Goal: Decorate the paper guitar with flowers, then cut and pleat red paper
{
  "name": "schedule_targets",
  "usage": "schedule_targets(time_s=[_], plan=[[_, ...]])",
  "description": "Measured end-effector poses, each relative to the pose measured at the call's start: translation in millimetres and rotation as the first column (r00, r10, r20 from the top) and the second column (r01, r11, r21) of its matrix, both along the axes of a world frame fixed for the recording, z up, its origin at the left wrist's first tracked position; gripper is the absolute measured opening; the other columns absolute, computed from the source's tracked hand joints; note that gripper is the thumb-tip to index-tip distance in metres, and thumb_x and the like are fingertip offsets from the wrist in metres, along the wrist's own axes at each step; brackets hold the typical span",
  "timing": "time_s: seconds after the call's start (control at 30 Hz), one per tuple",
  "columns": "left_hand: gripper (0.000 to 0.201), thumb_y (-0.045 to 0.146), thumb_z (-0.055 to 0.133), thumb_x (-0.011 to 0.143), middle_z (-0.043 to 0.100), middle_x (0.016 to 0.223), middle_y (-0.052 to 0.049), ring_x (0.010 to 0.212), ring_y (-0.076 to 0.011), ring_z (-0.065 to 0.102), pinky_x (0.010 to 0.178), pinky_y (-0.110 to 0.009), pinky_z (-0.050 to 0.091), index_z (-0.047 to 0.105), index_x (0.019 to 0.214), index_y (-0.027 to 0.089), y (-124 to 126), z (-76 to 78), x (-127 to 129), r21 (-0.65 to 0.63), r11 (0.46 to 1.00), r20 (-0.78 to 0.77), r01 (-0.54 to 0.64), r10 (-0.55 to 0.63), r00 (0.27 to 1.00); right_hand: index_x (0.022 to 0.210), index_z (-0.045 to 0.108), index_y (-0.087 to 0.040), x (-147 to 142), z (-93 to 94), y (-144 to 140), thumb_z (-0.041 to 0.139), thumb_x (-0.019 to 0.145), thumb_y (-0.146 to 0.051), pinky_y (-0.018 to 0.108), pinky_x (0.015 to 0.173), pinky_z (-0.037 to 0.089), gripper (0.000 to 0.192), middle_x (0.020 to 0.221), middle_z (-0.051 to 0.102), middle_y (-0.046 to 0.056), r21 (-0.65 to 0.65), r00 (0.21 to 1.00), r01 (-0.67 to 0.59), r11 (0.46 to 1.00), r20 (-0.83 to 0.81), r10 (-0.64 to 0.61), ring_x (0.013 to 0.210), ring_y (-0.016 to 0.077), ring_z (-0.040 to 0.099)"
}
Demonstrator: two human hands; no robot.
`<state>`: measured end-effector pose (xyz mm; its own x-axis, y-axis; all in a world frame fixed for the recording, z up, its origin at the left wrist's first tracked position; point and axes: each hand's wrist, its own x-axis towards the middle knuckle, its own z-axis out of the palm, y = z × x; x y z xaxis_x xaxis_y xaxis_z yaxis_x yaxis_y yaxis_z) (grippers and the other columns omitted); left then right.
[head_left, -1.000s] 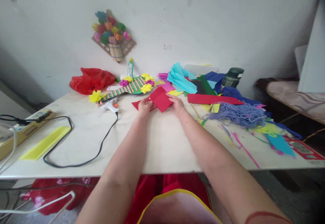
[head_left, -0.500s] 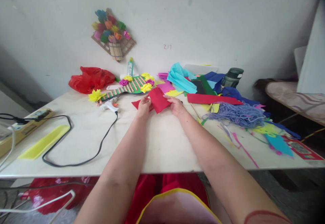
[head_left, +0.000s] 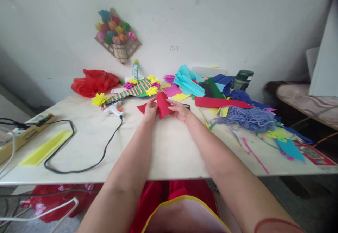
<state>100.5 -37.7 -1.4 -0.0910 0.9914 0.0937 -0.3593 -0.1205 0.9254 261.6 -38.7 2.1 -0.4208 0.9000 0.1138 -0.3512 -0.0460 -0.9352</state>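
A red paper piece (head_left: pixel 162 104) is held just above the white table (head_left: pixel 169 148), folded up between both hands. My left hand (head_left: pixel 150 109) pinches its left edge. My right hand (head_left: pixel 179 110) presses its right side inward with the fingers. A second red scrap (head_left: pixel 142 108) lies flat under my left hand. A white glue gun (head_left: pixel 113 110) with a black cord (head_left: pixel 87 155) lies to the left of my hands.
A heap of coloured paper sheets (head_left: pixel 200 85), a long red strip (head_left: pixel 221 102) and a tangle of purple yarn (head_left: pixel 245 118) fill the right side. A red plastic bag (head_left: pixel 93 81), a woven paper craft with flowers (head_left: pixel 138 88), a glue bottle (head_left: pixel 135 70) and a dark jar (head_left: pixel 241 80) stand at the back. A power strip (head_left: pixel 23 131) and yellow strip (head_left: pixel 43 148) lie left.
The red paper has gone from a flat open square to a narrower folded shape. My right hand moved left, pushing its side toward my left hand.
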Motion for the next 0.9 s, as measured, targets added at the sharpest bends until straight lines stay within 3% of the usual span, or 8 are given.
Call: schedule_targets(time_s=[0.3, 0.47, 0.57, 0.7, 0.8, 0.9], plan=[[0.055, 0.013, 0.060, 0.067, 0.055, 0.058, 0.005, 0.046, -0.0075, 0.052, 0.049, -0.020, 0.043, 0.049, 0.121, 0.017, -1.8, 1.9, -0.1, 0.030, 0.998, -0.027, -0.057, 0.058, 0.998, 0.082, 0.065, -0.018, -2.5, 2.9, 1.9, 0.068, 0.061, -0.020, 0.023, 0.043, 0.046, 0.021, 0.066, 0.066, -0.001, -0.027, 0.977, 0.213, 0.977, -0.001, -0.213, 0.051, 0.0109, 0.057], [0.048, 0.023, 0.061, 0.073, 0.065, 0.074, -0.004, 0.054, -0.0107, 0.059, 0.054, -0.024, 0.049, 0.047, 0.118, 0.014, -4.2, 4.7, -1.2, 0.004, 1.000, 0.017, -0.019, 0.019, 1.000, 0.078, 0.064, -0.019, 1.3, 2.9, 8.9, 0.067, 0.060, -0.026, 0.023, 0.048, 0.045, 0.020, 0.064, 0.063, -0.002, 0.057, 0.869, 0.492, 0.869, 0.020, -0.494, 0.054, 0.0108, 0.055], [0.044, 0.031, 0.065, 0.072, 0.066, 0.077, -0.007, 0.058, -0.0131, 0.062, 0.059, -0.028, 0.051, 0.052, 0.109, 0.012, -5.2, 5.7, -1.1, -0.025, 0.999, 0.029, 0.042, -0.041, 0.999, 0.076, 0.066, -0.020, 4.6, 2.9, 11.4, 0.065, 0.060, -0.026, 0.028, 0.063, 0.048, 0.017, 0.071, 0.065, -0.001, 0.221, 0.797, 0.577, 0.787, 0.057, -0.601, 0.067, 0.0141, 0.058], [0.042, 0.040, 0.068, 0.068, 0.066, 0.077, -0.008, 0.064, -0.0168, 0.063, 0.059, -0.029, 0.051, 0.058, 0.099, 0.012, -6.4, 4.9, 0.2, -0.009, 0.990, 0.022, 0.141, -0.140, 0.990, 0.075, 0.070, -0.023, 1.5, 4.6, 6.6, 0.059, 0.068, -0.027, 0.033, 0.080, 0.045, 0.014, 0.078, 0.068, 0.000, 0.525, 0.753, 0.466, 0.712, 0.187, -0.631, 0.080, 0.0179, 0.059], [0.043, 0.047, 0.068, 0.066, 0.067, 0.078, -0.008, 0.070, -0.0188, 0.064, 0.058, -0.026, 0.050, 0.063, 0.091, 0.013, -7.1, 2.7, 1.3, -0.009, 0.982, -0.023, 0.191, -0.191, 0.981, 0.077, 0.071, -0.025, -7.0, 5.4, -0.2, 0.057, 0.072, -0.025, 0.034, 0.084, 0.043, 0.015, 0.082, 0.070, 0.001, 0.653, 0.722, 0.315, 0.689, 0.307, -0.620, 0.084, 0.0198, 0.060], [0.043, 0.048, 0.069, 0.064, 0.067, 0.076, -0.008, 0.073, -0.0187, 0.063, 0.062, -0.025, 0.049, 0.064, 0.086, 0.012, -7.4, 0.3, 2.6, 0.003, 0.977, -0.064, 0.211, -0.211, 0.975, 0.085, 0.071, -0.027, -15.7, 4.7, -5.6, 0.055, 0.069, -0.014, 0.033, 0.083, 0.044, 0.026, 0.090, 0.069, 0.001, 0.745, 0.636, 0.162, 0.647, 0.423, -0.646, 0.085, 0.0204, 0.060]])
